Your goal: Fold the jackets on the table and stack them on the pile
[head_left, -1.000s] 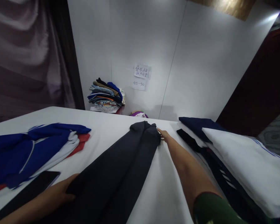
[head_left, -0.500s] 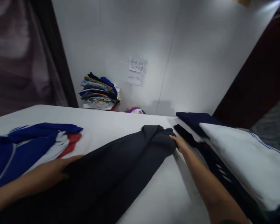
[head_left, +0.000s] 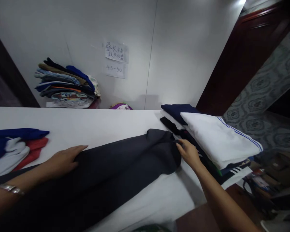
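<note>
A long dark grey garment point(head_left: 125, 158) lies stretched across the white table; its exact kind does not show. My left hand point(head_left: 64, 159) rests on its upper edge, fingers stretched out and flat against the cloth. At the garment's far right end, my right hand point(head_left: 188, 153) pinches the bunched edge between thumb and fingers. Just beyond my right hand is a stack of folded clothes, topped by a white garment with blue stripes point(head_left: 215, 135) and a navy one point(head_left: 178, 111). The garment's near left part runs out of view beneath my left forearm.
On the left of the table point(head_left: 106, 120) lie blue, white and red clothes point(head_left: 36, 151). Against the wall stands a pile of folded clothes point(head_left: 67, 83), with a purple item point(head_left: 120, 106) beside it. Paper notes point(head_left: 116, 59) hang on the wall. Cluttered items point(head_left: 275, 174) fill the lower right.
The view has turned to the right, bringing more of the folded stack and floor clutter into sight. Both hands remain at the dark garment, which now lies more level across the view.
</note>
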Demonstrator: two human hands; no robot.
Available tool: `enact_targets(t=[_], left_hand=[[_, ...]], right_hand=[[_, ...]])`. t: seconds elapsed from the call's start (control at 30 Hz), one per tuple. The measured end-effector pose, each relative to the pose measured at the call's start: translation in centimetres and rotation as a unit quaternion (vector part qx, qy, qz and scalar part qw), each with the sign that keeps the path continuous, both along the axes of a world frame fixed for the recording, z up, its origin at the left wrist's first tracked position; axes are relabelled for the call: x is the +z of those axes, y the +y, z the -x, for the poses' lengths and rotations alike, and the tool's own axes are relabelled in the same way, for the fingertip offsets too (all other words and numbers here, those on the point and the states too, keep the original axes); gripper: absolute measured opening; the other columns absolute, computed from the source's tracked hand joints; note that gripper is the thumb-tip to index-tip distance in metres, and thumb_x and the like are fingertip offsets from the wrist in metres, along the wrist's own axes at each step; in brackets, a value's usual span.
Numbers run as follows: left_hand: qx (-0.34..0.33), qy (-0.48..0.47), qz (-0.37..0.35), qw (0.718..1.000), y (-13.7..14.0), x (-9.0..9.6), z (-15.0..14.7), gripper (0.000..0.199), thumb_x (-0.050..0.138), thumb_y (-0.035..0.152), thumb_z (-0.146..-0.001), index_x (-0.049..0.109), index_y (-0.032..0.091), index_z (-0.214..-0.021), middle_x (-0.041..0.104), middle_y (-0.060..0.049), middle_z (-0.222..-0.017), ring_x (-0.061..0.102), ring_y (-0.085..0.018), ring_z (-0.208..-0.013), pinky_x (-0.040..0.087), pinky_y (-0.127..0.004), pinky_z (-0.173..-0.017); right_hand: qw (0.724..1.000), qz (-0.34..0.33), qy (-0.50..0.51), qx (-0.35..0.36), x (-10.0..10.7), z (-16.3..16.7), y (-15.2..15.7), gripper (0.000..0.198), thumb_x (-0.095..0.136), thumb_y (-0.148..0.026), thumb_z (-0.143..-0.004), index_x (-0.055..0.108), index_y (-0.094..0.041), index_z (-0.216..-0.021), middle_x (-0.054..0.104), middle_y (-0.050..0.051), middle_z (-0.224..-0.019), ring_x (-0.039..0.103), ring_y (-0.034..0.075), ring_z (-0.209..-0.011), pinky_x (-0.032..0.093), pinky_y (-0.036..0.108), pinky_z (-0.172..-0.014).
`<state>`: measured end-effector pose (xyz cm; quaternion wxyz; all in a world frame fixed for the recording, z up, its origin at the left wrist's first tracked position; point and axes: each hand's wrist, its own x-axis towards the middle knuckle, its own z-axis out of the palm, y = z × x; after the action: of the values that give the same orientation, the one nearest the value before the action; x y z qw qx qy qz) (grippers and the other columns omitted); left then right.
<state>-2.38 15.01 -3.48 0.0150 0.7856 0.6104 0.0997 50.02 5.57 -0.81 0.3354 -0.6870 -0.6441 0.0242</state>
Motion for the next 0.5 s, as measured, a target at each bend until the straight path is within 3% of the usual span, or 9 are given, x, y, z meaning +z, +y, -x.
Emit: enact_targets(t=[0.03, 0.1, 0.2, 0.27, 0.37, 0.5], left_hand=[[-0.036, 0.007, 0.014, 0.999, -0.5, 0.0, -0.9, 0.061, 0.046, 0.039, -0.072, 0.055, 0.017, -0.128, 0.056, -0.002, -0.135, 0.053, -0.022, -0.121, 0.038, -0.034, -0.105], [-0.091, 0.024, 0.034, 0.995, -1.8, -0.3, -2.9, 0.067, 0.043, 0.049, -0.080, 0.045, 0.017, -0.139, 0.039, -0.006, -0.149, 0.038, -0.025, -0.135, 0.029, -0.040, -0.112], [-0.123, 0.056, 0.032, 0.990, -4.0, -1.6, -5.0, 0.064, 0.038, 0.055, -0.086, 0.040, 0.025, -0.142, 0.029, -0.005, -0.153, 0.027, -0.029, -0.140, 0.023, -0.051, -0.112], [-0.143, 0.067, 0.015, 0.987, -5.2, -2.8, -5.3, 0.060, 0.037, 0.054, -0.089, 0.039, 0.027, -0.143, 0.030, -0.005, -0.152, 0.027, -0.029, -0.140, 0.023, -0.054, -0.111], [-0.162, 0.067, -0.019, 0.984, -6.3, -4.2, -4.9, 0.061, 0.038, 0.056, -0.090, 0.035, 0.029, -0.144, 0.032, -0.005, -0.151, 0.028, -0.029, -0.139, 0.024, -0.055, -0.111], [-0.185, 0.066, -0.018, 0.980, -6.8, -4.8, -4.2, 0.062, 0.039, 0.057, -0.090, 0.029, 0.033, -0.146, 0.031, -0.003, -0.151, 0.030, -0.028, -0.139, 0.024, -0.053, -0.111]], right_hand=[[0.999, -0.027, -0.007, 0.046, 0.9, 1.2, 1.3, 0.044, 0.045, -0.045, -0.089, 0.062, -0.018, -0.118, 0.061, 0.012, -0.124, 0.055, 0.025, -0.118, 0.040, 0.039, -0.103], [0.990, -0.018, -0.018, 0.141, 1.9, 4.0, 4.5, 0.050, 0.043, -0.049, -0.091, 0.056, -0.018, -0.128, 0.047, 0.010, -0.142, 0.039, 0.022, -0.133, 0.031, 0.038, -0.111], [0.976, 0.089, -0.063, 0.188, 1.9, 7.1, 8.8, 0.061, 0.041, -0.053, -0.091, 0.042, -0.017, -0.141, 0.027, 0.010, -0.153, 0.016, 0.025, -0.144, 0.018, 0.048, -0.114], [0.958, 0.179, -0.107, 0.199, 1.0, 7.6, 10.0, 0.064, 0.039, -0.055, -0.092, 0.036, -0.018, -0.144, 0.021, 0.010, -0.155, 0.010, 0.028, -0.144, 0.012, 0.056, -0.113], [0.927, 0.265, -0.158, 0.213, -1.1, 6.3, 8.8, 0.063, 0.035, -0.058, -0.093, 0.037, -0.020, -0.143, 0.021, 0.010, -0.155, 0.013, 0.028, -0.144, 0.011, 0.059, -0.111], [0.933, 0.252, -0.172, 0.191, -3.6, 4.4, 5.1, 0.062, 0.026, -0.058, -0.095, 0.037, -0.022, -0.143, 0.022, 0.007, -0.155, 0.015, 0.025, -0.144, 0.015, 0.055, -0.112]])
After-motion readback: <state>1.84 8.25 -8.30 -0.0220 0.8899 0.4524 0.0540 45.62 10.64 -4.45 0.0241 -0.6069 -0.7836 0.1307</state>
